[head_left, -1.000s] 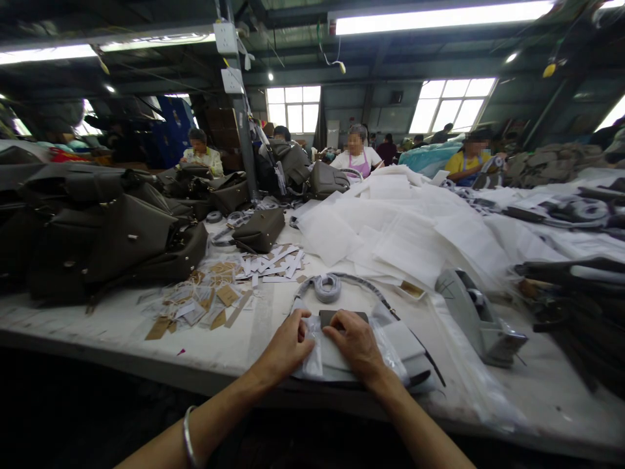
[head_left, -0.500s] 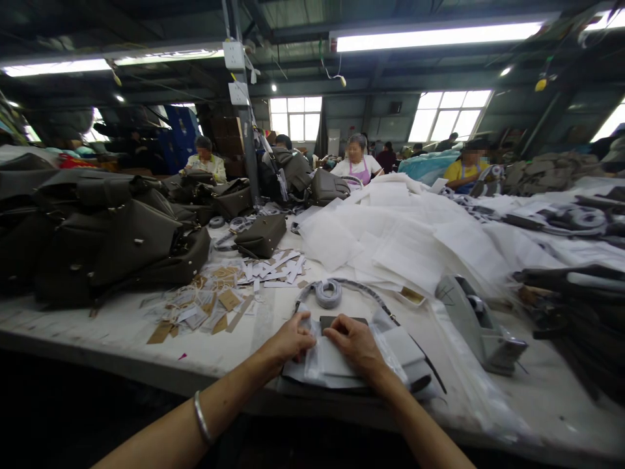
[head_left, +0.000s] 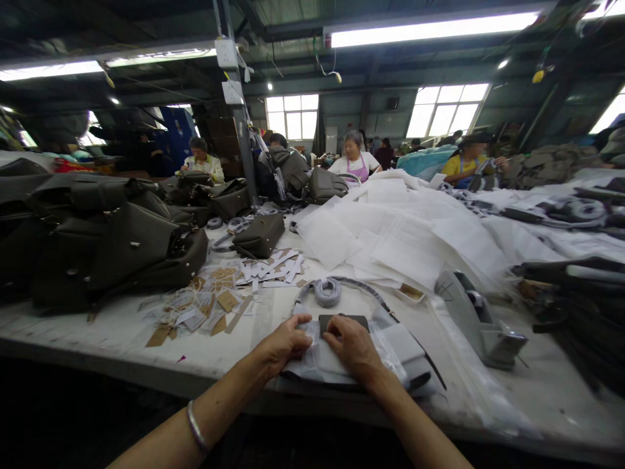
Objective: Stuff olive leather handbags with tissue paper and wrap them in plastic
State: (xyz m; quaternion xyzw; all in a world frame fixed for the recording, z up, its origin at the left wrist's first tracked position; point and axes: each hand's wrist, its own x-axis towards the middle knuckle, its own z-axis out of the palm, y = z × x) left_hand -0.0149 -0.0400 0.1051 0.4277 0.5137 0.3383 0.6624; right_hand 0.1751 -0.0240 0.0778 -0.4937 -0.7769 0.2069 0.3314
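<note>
A dark handbag [head_left: 364, 321] lies at the table's near edge, mostly covered by a white wrapping sheet [head_left: 339, 366] and clear plastic film [head_left: 312, 361]. Its wrapped handle arches behind it, around a coiled, wrapped strap [head_left: 327, 292]. At the bag's left side, my left hand [head_left: 289, 342] has curled fingers closed on the film's edge. Over the dark flap, my right hand [head_left: 355, 346] is closed, thumb and forefinger pinched together; whatever lies between them is hidden by the fingers.
A tape dispenser [head_left: 481, 326] stands to the right. White sheets [head_left: 390, 228] are heaped behind the bag. Paper tags [head_left: 209, 306] lie to the left, before piled dark bags [head_left: 112, 241]. Co-workers [head_left: 359, 159] sit beyond the table.
Both hands stay at the bag with only slight finger shifts. My left forearm has moved a little to the right. The whole view has shifted slightly.
</note>
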